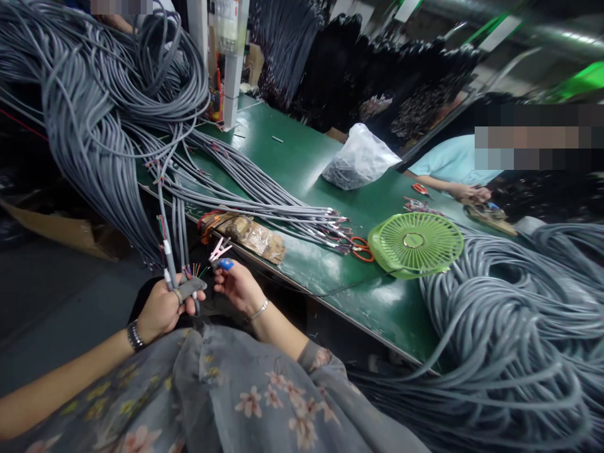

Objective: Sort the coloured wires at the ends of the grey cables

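Observation:
My left hand (163,308) is closed around several grey cables (180,229) whose stripped ends show thin coloured wires (195,271). A grey wrap covers its thumb. Just to the right, my right hand (240,286) has its fingers curled in, with blue tape on one of them. Pale pinkish strips (220,248) show at its fingertips; whether the fingers grip them I cannot make out. Both hands are in front of the table's edge, above my lap.
Bundled grey cables (255,182) lie across the green table (302,154), with big coils at left and right. A tape-covered block (257,238), orange-handled scissors (362,249), a green fan (415,242) and a plastic bag (358,157) rest there. A co-worker's hands (472,192) are at the far right.

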`<state>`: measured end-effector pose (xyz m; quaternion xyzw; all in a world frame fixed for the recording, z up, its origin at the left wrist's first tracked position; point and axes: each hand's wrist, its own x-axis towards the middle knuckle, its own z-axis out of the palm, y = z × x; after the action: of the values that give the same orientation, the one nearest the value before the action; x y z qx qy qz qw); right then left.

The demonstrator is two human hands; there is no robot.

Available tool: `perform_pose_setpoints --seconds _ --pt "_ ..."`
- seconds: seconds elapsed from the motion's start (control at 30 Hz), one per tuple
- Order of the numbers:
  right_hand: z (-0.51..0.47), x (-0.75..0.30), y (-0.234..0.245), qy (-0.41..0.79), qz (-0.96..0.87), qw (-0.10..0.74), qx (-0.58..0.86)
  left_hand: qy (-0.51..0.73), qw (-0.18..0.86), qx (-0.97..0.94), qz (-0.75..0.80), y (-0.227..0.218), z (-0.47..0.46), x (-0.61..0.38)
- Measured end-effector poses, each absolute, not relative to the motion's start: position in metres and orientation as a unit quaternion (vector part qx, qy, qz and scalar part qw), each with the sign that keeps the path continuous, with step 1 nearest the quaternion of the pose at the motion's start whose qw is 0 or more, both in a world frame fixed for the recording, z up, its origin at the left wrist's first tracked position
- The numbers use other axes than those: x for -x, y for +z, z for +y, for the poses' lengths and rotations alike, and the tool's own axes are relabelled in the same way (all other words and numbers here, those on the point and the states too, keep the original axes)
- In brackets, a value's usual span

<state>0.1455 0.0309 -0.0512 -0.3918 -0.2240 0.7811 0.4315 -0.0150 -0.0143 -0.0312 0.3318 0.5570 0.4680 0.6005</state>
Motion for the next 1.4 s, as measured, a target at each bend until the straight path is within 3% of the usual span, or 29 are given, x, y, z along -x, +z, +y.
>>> perform_pose_setpoints --seconds 0.23,0.47,0.8,1.03,1.23,1.4 --pt "0.026 -0.129 -0.056 0.758 -0.33 0.406 0.389 0.465 0.601 -0.334 0.558 -0.024 -0.015 0.011" --pt "0.038 -0.137 -0.058 0.74 -0.212 0.464 0.438 0.433 0.608 -0.359 0.561 -0.029 -0.014 0.017" --pt "0.053 -0.146 -0.051 0.765 -0.263 0.425 0.405 0.423 0.657 -0.348 0.519 -0.012 -0.003 0.016" --pt "0.058 -0.135 -0.061 0.636 -0.365 0.528 0.43 0.397 0.706 -0.356 0.466 -0.009 0.012 0.015" --pt "0.057 -0.125 -0.053 0.774 -0.232 0.474 0.351 0.392 0.714 -0.364 0.452 -0.017 0.016 0.016" --pt "0.06 -0.12 -0.053 0.775 -0.191 0.503 0.331 0.384 0.718 -0.374 0.444 -0.021 0.018 0.017"
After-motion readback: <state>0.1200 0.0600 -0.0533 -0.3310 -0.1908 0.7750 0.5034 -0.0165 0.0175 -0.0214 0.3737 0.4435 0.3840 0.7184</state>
